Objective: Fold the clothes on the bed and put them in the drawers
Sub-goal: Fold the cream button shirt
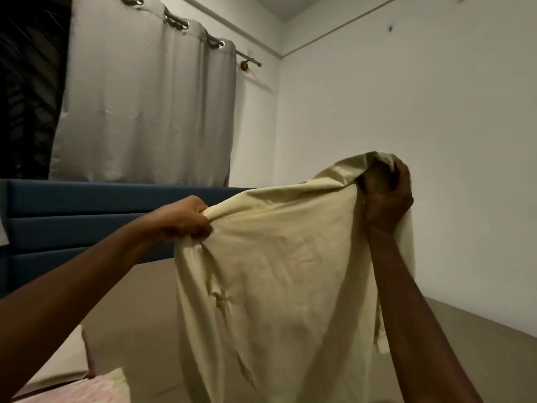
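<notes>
- Two hands hold a pale yellow garment (279,271) up above the bed (145,315).
- Left hand (186,219) grips one bunched upper edge.
- Right hand (386,190) clutches the other, higher.
- No readable label or writing shows.

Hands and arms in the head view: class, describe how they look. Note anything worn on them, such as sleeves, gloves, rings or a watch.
Both arms are bare from the frame edge to the wrist: no sleeves show. The left hand and the right hand wear no gloves. No watch, bracelet or ring shows on either, though some fingers are hidden in cloth. No markings are visible in the dim light.
</notes>
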The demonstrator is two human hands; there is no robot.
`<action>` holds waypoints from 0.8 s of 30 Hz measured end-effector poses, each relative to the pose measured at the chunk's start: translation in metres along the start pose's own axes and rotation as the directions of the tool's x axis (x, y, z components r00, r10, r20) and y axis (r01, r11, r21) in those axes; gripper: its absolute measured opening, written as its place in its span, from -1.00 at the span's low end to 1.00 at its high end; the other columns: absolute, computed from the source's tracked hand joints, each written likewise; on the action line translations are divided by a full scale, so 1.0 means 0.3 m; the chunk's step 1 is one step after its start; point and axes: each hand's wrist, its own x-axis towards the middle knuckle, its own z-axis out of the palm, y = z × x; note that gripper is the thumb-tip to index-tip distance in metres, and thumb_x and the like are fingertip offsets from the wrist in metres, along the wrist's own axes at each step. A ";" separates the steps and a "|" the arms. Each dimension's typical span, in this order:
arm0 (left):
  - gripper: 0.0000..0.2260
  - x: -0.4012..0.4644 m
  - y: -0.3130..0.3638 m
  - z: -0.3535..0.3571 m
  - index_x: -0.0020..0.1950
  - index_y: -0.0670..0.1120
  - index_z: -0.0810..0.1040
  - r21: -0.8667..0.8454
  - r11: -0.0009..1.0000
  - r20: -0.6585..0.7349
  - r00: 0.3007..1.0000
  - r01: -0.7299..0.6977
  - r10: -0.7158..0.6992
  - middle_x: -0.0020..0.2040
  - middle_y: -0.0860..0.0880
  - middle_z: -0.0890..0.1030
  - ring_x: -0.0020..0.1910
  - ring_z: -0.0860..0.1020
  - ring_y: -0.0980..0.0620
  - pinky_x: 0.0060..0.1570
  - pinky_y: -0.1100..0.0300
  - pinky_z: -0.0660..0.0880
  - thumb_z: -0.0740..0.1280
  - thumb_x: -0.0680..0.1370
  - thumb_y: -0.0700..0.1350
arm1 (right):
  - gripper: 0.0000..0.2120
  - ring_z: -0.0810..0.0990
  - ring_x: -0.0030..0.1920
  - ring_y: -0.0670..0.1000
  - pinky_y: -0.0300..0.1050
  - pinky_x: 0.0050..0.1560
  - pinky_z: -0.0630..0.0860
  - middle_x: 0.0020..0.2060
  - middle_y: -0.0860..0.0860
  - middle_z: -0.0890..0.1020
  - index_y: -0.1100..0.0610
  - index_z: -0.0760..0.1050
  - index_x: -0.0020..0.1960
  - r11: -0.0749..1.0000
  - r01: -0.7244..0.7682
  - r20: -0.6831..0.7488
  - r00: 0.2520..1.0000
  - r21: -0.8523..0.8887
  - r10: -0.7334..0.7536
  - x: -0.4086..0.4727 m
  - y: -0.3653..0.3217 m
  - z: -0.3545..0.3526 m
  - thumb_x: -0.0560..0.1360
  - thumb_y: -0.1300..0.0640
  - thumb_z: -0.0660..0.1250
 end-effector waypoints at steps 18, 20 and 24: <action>-0.74 0.914 -0.561 0.247 0.18 -0.16 0.53 0.641 0.700 -0.473 0.880 0.314 0.037 0.09 -0.20 0.62 0.05 0.59 -0.18 -0.09 -0.01 0.55 0.44 0.53 -0.17 | 0.07 0.31 0.55 0.13 0.05 0.51 0.28 0.58 0.06 0.34 -0.05 0.02 0.67 0.871 -0.227 0.510 0.735 -0.435 0.446 -0.441 0.861 0.702 0.38 -0.20 0.58; -0.65 0.983 -0.704 0.388 0.26 -0.18 0.47 0.662 0.685 -0.430 0.903 0.305 0.013 0.17 -0.22 0.57 0.10 0.55 -0.18 -0.02 0.00 0.55 0.45 0.53 -0.16 | 0.04 0.23 0.59 0.16 0.09 0.52 0.21 0.61 0.08 0.28 -0.08 -0.05 0.68 0.815 -0.294 0.549 0.621 -0.498 0.560 -0.626 0.990 0.704 0.45 -0.16 0.55; -0.57 0.788 -0.983 0.789 0.46 -0.04 0.37 0.570 0.815 -0.058 0.995 0.101 -0.083 0.32 -0.09 0.53 0.29 0.51 -0.13 0.20 0.01 0.47 0.31 0.61 0.02 | -0.23 0.40 0.50 0.13 -0.14 0.43 0.25 0.54 0.07 0.41 0.06 0.24 0.62 0.730 -0.253 0.598 0.438 -0.635 0.672 -1.101 1.066 0.448 0.55 -0.26 0.37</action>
